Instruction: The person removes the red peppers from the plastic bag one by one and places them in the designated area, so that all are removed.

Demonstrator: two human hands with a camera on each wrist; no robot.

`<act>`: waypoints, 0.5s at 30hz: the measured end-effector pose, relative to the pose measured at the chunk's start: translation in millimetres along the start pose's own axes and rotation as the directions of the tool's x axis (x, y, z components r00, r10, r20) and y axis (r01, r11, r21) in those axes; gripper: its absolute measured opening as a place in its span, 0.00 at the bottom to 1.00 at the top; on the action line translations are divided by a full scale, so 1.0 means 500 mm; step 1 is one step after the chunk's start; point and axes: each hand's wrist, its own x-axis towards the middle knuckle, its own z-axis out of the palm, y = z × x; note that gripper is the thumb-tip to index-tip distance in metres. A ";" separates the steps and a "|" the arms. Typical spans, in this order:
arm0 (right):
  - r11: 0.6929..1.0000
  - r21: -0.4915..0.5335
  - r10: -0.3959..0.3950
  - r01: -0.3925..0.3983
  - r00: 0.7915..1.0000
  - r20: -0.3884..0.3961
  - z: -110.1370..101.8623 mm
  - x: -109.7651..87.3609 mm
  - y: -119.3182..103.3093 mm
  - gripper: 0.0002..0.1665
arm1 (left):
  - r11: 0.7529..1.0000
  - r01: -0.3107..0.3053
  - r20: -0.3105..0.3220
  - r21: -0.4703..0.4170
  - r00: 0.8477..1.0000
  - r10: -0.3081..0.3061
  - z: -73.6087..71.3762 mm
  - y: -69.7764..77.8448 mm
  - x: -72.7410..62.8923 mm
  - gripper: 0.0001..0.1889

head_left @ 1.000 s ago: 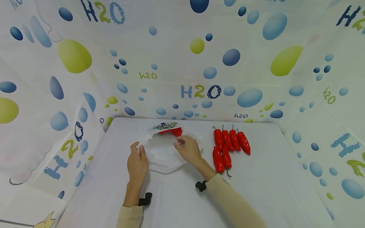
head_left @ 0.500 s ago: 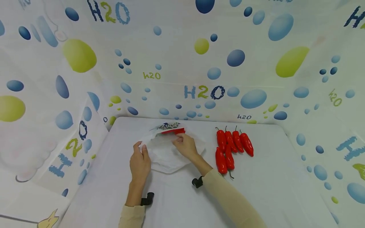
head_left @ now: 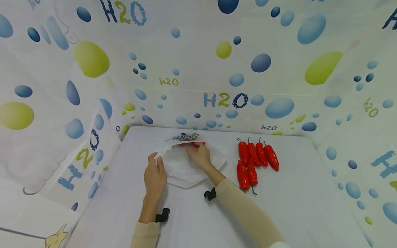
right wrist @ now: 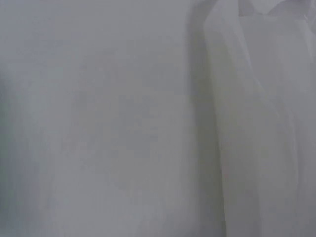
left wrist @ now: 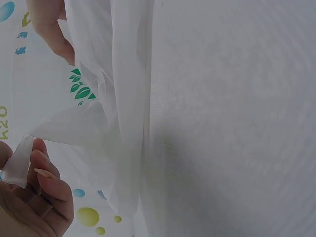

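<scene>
A white translucent plastic bag (head_left: 186, 168) with a green leaf print lies on the table, its mouth facing me. In the left wrist view, my left hand (left wrist: 37, 192) pinches the bag's edge between thumb and fingers, holding it up; it is at the bag's left side in the head view (head_left: 155, 177). My right hand (head_left: 200, 156) reaches into the bag's mouth, fingers under the printed flap. A sliver of something red (head_left: 203, 143) shows at those fingers. The fingertips are hidden, so whether they grip it cannot be seen. The right wrist view shows mostly white cloth and bag.
To the right of the bag lie several glossy red peppers (head_left: 252, 155) in two rows, on the white-covered table (head_left: 297, 193). A printed curtain (head_left: 198, 62) with blue and green spots stands behind and around the table.
My right hand has moved forward into the bag's mouth, and less of the red shows there. My left hand keeps hold of the bag's edge. The head view has shifted slightly.
</scene>
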 end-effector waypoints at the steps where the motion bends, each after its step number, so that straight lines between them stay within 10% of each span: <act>1: 0.999 0.045 0.025 -0.025 1.000 0.004 0.005 0.004 0.002 0.34 | 1.000 0.000 -0.003 0.000 1.000 0.000 0.000 0.000 0.000 0.24; 9: 0.912 0.365 0.182 -0.189 0.982 0.054 0.040 0.026 0.003 0.25 | 1.000 0.006 -0.017 -0.005 1.000 -0.006 0.003 -0.001 0.002 0.24; 15: 0.691 0.626 0.331 -0.361 0.928 0.170 0.044 0.039 -0.011 0.22 | 1.000 0.002 -0.016 0.004 1.000 -0.002 0.006 -0.003 0.000 0.24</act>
